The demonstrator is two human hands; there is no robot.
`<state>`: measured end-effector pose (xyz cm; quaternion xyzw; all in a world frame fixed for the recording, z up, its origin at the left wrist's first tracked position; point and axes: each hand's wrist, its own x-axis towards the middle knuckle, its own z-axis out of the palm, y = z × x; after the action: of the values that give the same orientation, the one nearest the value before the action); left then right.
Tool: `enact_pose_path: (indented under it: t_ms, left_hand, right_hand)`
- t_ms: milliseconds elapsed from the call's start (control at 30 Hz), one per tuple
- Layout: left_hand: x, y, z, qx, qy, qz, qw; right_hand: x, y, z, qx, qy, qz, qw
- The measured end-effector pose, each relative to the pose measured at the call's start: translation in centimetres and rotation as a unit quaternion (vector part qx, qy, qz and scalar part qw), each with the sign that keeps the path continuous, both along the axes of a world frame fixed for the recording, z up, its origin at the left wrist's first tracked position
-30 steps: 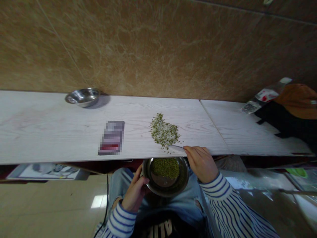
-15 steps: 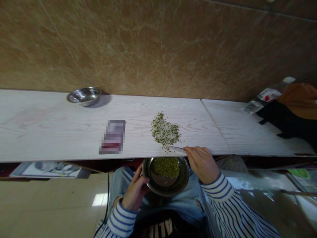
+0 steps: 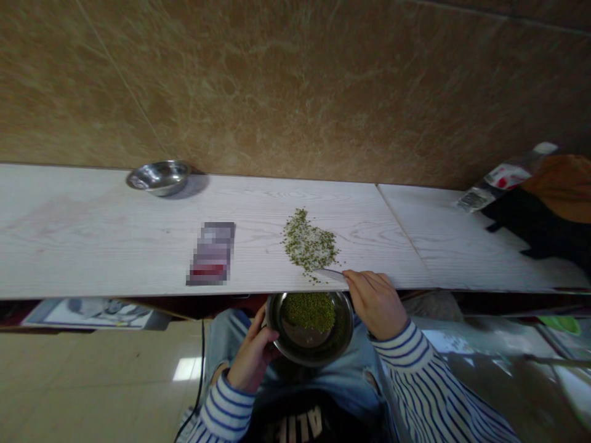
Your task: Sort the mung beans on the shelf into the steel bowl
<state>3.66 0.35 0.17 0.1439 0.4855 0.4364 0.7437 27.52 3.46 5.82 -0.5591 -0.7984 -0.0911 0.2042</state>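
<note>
My left hand (image 3: 253, 355) grips the left rim of a steel bowl (image 3: 308, 357), thumb over the edge. Green mung beans (image 3: 310, 309) lie inside the bowl, which sits above my lap just under the table's front edge. My right hand (image 3: 376, 303) is closed around a knife (image 3: 331, 275); its handle is hidden in the fingers and its blade points left. The blade lies at the near edge of a spread pile of mung beans and white rice-like grains (image 3: 310, 241) on the table.
A second steel bowl (image 3: 159, 178) stands by the wall at the back left of the white table (image 3: 92, 240). A blurred-out phone-shaped object (image 3: 212, 253) lies left of the pile. At the right are a plastic bottle (image 3: 503, 176) and a dark and brown cloth item (image 3: 549, 209).
The knife blade has shifted slightly away from the table's front edge, towards the pile, and its angle has changed a little. My left hand and the bowl stay in place.
</note>
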Motion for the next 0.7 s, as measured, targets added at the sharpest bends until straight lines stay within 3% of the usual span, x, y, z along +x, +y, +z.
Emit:
enact_pose_path:
  t_ms: [700]
  left_hand:
    - [-0.70,0.21,-0.18,-0.002,0.011,-0.004,1.000]
  right_hand:
    - [-0.53,0.19,-0.17,-0.002,0.021,0.011,1.000]
